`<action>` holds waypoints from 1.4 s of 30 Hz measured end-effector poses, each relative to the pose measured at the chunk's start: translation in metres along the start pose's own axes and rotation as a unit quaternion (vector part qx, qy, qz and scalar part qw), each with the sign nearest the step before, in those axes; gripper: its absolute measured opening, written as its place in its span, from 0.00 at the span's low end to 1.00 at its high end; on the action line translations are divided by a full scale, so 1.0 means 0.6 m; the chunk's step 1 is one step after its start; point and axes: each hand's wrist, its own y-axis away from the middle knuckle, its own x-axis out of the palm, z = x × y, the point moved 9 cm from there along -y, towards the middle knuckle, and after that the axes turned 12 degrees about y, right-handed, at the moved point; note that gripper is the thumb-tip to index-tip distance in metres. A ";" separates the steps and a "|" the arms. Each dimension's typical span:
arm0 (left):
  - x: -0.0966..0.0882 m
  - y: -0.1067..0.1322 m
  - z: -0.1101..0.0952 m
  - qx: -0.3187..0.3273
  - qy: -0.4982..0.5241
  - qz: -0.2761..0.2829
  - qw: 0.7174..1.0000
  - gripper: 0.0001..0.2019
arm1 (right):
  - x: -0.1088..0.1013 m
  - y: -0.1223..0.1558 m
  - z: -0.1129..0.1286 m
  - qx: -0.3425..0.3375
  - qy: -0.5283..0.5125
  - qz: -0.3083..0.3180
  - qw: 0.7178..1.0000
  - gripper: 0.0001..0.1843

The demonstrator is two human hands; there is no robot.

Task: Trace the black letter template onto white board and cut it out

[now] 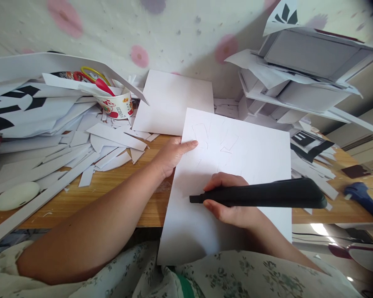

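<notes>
A large white board (pixel 264 157), with faint cut or drawn outlines on its upper left part, lies across the table edge and reaches down toward my lap. My left hand (pixel 177 154) is closed on its left edge, thumb on top and fingers underneath. In my right hand (pixel 226 205) is a long black handheld tool (pixel 276 193), held like a pen over the lower part of the board. The narrow tip of the tool points left; whether it touches the surface I cannot tell.
White offcut strips (pixel 118 136) are heaped on the left, beside a paper cup (pixel 119 108) holding scissors. Behind stands another white board (pixel 177 101). Stacked white box shapes (pixel 298 91) rise at the back right. A dark blue tool (pixel 363 200) lies at the right edge.
</notes>
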 end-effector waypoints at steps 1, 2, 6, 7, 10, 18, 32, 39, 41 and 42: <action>0.000 0.000 0.000 0.000 0.000 -0.001 1.000 0.15 | 0.000 -0.001 0.001 -0.005 0.001 0.004 1.000 0.07; 0.000 0.000 0.000 0.000 0.000 -0.001 1.000 0.15 | 0.000 -0.001 0.001 -0.010 -0.004 0.008 1.000 0.07; 0.001 0.002 -0.001 -0.003 -0.001 -0.002 1.000 0.15 | -0.003 -0.002 0.000 -0.023 -0.045 0.007 0.999 0.06; 0.001 0.002 -0.001 -0.003 -0.003 -0.005 1.000 0.15 | -0.003 -0.002 0.000 -0.026 -0.049 0.007 0.998 0.07; 0.000 0.003 -0.004 0.001 -0.007 -0.014 1.000 0.15 | 0.001 -0.001 0.000 -0.029 -0.039 0.015 0.999 0.07; 0.003 0.002 -0.003 0.003 0.002 -0.006 1.000 0.14 | 0.006 -0.001 0.007 -0.037 0.015 0.025 0.999 0.06; -0.003 0.003 0.000 -0.004 -0.021 -0.012 1.000 0.15 | 0.000 -0.010 -0.005 -0.002 -0.042 0.014 0.999 0.05; 0.000 0.004 -0.004 -0.003 -0.021 -0.008 1.000 0.15 | -0.006 -0.015 -0.004 -0.021 -0.048 0.013 0.999 0.05; -0.001 0.004 -0.005 -0.002 -0.029 -0.009 1.000 0.16 | -0.008 -0.016 -0.004 -0.024 -0.044 0.012 0.999 0.06; -0.002 0.004 -0.006 -0.001 -0.032 -0.010 0.999 0.16 | -0.009 -0.017 -0.004 -0.026 -0.041 0.010 0.999 0.06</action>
